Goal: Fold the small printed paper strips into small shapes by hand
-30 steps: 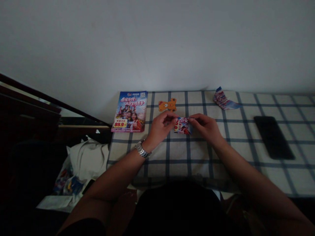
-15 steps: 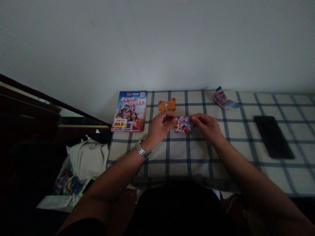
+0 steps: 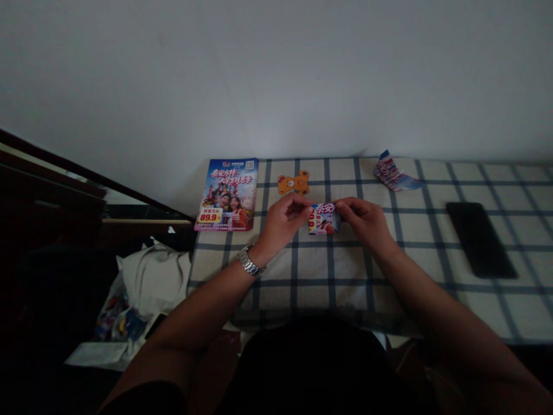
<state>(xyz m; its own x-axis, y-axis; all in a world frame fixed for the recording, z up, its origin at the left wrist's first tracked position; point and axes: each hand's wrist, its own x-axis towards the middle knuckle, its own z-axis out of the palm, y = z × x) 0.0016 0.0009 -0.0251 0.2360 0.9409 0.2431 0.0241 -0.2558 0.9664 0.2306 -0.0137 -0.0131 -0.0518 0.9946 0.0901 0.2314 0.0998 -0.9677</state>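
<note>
A small folded piece of colourful printed paper is held just above the checked tablecloth. My left hand, with a metal watch at the wrist, pinches its left edge. My right hand pinches its right edge, fingers curled. Both hands hover over the middle of the table, close together.
A colourful flyer lies at the table's back left corner. An orange bear-shaped cutout sits behind my hands. A crumpled printed paper lies at the back by the wall. A black phone rests on the right. Bags clutter the floor on the left.
The folded paper has shifted slightly to the right between my hands and looks a little more compact. My hands stay in nearly the same place.
</note>
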